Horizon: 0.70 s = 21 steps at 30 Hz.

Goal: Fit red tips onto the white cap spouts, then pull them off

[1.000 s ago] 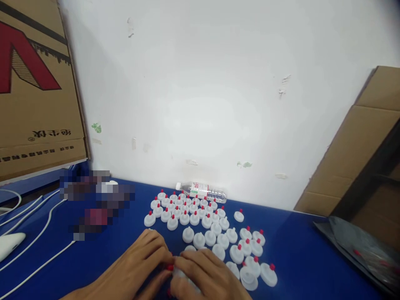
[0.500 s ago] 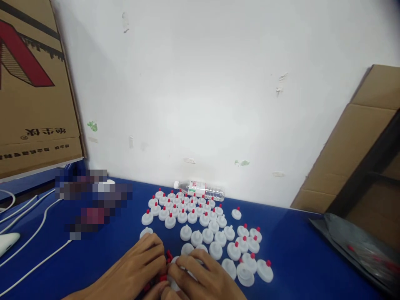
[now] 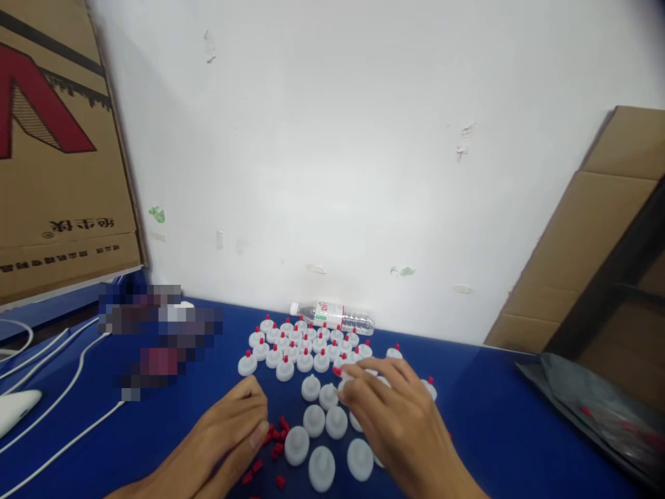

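Observation:
My right hand reaches forward over the caps and pinches a white cap with a red tip at its fingertips, next to the rows of red-tipped white caps. My left hand rests on the blue table, fingers curled together, nothing visible in them. Its thumb lies beside a small heap of loose red tips. Several plain white caps without tips lie between my hands, the nearest one at the bottom edge.
A clear water bottle lies against the white wall behind the caps. A large cardboard box stands at the left, another cardboard box at the right with a grey plastic bag below it. White cables run across the left.
My hands were pressed together on one cap near the bottom edge. My right hand has since moved forward with a red-tipped cap toward the rows; my left hand stayed by the red tips.

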Motion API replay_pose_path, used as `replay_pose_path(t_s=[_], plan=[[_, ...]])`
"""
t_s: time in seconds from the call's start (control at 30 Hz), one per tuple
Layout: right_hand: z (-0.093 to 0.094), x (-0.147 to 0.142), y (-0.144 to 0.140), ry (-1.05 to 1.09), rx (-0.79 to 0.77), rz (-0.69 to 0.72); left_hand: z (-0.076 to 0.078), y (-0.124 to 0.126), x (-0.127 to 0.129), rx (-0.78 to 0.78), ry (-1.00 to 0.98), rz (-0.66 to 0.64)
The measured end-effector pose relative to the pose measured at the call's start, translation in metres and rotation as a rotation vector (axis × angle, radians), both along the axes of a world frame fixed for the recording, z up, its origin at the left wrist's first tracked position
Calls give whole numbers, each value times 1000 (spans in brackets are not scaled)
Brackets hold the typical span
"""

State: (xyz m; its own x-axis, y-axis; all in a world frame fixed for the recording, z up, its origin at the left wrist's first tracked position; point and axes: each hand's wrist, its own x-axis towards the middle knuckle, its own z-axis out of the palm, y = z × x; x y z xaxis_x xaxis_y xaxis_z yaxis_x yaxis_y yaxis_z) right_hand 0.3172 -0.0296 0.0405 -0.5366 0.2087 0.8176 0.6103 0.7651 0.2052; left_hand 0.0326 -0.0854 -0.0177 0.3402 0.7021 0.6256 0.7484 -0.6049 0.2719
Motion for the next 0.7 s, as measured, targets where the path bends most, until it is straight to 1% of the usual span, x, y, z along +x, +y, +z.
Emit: replay_pose_path(t_s=[0.07,0.1,0.13,0.2,0.3,0.37,0.5,0.63,0.7], plan=[[-2,6,4,-19,-78,-21,15,3,9,30,70,-78],[-4,5,4,-23,-92,-5,23,5,13,36,105,-115],[-8,0,3,-23,-93,27,29,6,17,8,150,-142],[-16,-17,-1,0,-51,110,36,8,22,9,156,-134],[-29,-44,-9,52,76,219,38,8,23,36,131,-108],[-35,-55,-11,77,145,260,38,7,23,57,117,-113],[-45,-59,-10,116,164,307,43,6,26,40,129,-150],[-49,-57,-8,105,148,272,50,5,29,-37,168,-246],[-47,-59,-9,94,166,251,51,5,29,-54,164,-255]])
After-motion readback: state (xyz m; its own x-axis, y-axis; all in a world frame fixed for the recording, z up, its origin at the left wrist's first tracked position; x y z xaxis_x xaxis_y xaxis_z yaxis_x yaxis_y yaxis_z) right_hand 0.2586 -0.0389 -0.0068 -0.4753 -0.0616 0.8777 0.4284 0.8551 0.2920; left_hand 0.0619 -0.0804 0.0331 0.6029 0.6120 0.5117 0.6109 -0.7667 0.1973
